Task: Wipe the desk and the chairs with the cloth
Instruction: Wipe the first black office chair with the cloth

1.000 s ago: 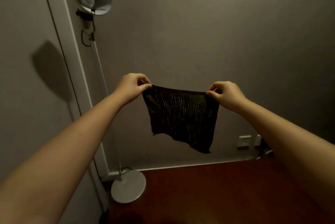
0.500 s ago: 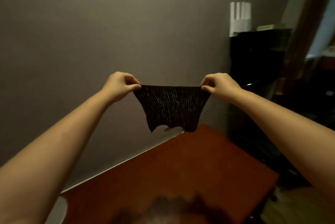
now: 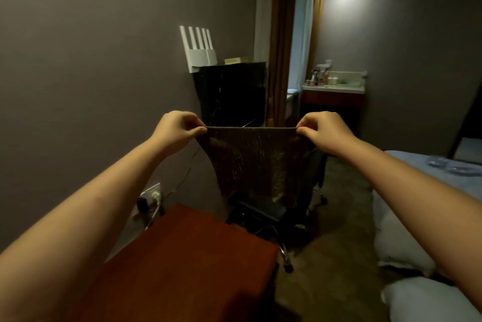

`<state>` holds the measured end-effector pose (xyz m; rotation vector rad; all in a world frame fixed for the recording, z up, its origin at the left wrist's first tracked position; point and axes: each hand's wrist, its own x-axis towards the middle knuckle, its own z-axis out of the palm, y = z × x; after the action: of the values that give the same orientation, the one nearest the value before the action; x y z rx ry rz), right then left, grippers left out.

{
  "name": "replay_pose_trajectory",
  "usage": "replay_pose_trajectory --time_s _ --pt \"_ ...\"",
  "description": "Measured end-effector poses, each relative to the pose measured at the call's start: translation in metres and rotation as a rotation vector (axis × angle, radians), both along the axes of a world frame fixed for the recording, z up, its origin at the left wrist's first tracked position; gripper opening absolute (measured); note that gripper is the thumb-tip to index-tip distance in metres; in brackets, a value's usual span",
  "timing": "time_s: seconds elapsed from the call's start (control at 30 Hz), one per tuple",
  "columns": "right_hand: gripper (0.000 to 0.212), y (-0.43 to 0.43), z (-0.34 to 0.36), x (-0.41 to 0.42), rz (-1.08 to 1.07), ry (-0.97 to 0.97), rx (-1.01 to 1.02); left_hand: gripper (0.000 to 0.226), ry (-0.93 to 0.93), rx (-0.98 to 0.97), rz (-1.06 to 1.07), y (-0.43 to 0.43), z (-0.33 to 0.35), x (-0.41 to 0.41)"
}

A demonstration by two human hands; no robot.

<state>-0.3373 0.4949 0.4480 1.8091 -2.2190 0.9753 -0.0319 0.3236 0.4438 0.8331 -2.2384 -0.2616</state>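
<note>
A dark striped cloth [image 3: 257, 162] hangs stretched in the air in front of me. My left hand [image 3: 174, 128] pinches its upper left corner and my right hand [image 3: 320, 130] pinches its upper right corner. Below lies the reddish-brown wooden desk [image 3: 182, 264], its far end pointing away from me. A black office chair [image 3: 273, 213] on castors stands just past the desk's far end, partly hidden behind the cloth.
A black cabinet [image 3: 234, 94] stands against the grey wall with a white router [image 3: 200, 53] on top. A wall socket with cables [image 3: 150, 197] sits left of the desk. A bed with white pillows [image 3: 407, 243] fills the right. A vanity counter [image 3: 333, 86] lies beyond.
My view has swung to the right, from the lamp and wall to the chair, cabinet and bed. Both hands keep pinching the cloth's top corners, held stretched.
</note>
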Motion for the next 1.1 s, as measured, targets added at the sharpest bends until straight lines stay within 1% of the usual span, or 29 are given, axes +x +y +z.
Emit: replay_pose_trajectory --time_s 0.17,0.27,0.33,0.53,0.63,0.7,0.87,1.0,1.1 --pt "0.006 -0.001 -0.011 -0.049 -0.045 -0.009 0.019 0.006 -0.045 0.013 -0.107 -0.025 0.002 -0.061" --pt "0.004 -0.011 -0.018 -0.079 -0.098 0.041 0.019 0.001 -0.063 -0.014 -0.141 -0.051 0.004 -0.098" --pt "0.004 -0.026 -0.020 -0.100 -0.133 0.068 0.021 0.005 -0.062 -0.031 -0.156 -0.071 0.005 -0.124" --pt "0.005 -0.103 -0.017 -0.167 -0.194 0.083 0.012 0.009 -0.063 -0.118 -0.193 -0.155 -0.007 -0.197" --pt "0.005 -0.154 -0.016 -0.204 -0.220 0.082 0.013 0.008 -0.037 -0.119 -0.220 -0.210 -0.021 -0.234" --pt "0.007 -0.184 -0.018 -0.226 -0.227 0.101 0.050 0.009 -0.038 -0.119 -0.225 -0.239 -0.032 -0.257" --pt "0.008 -0.228 -0.051 -0.273 -0.289 0.119 0.116 0.014 -0.146 -0.122 -0.194 -0.280 -0.065 -0.319" --pt "0.006 -0.233 -0.079 -0.319 -0.334 0.069 0.188 0.014 -0.210 -0.054 -0.235 -0.292 -0.084 -0.369" --pt "0.009 -0.230 -0.087 -0.356 -0.376 0.068 0.242 0.016 -0.286 -0.067 -0.281 -0.290 -0.088 -0.410"
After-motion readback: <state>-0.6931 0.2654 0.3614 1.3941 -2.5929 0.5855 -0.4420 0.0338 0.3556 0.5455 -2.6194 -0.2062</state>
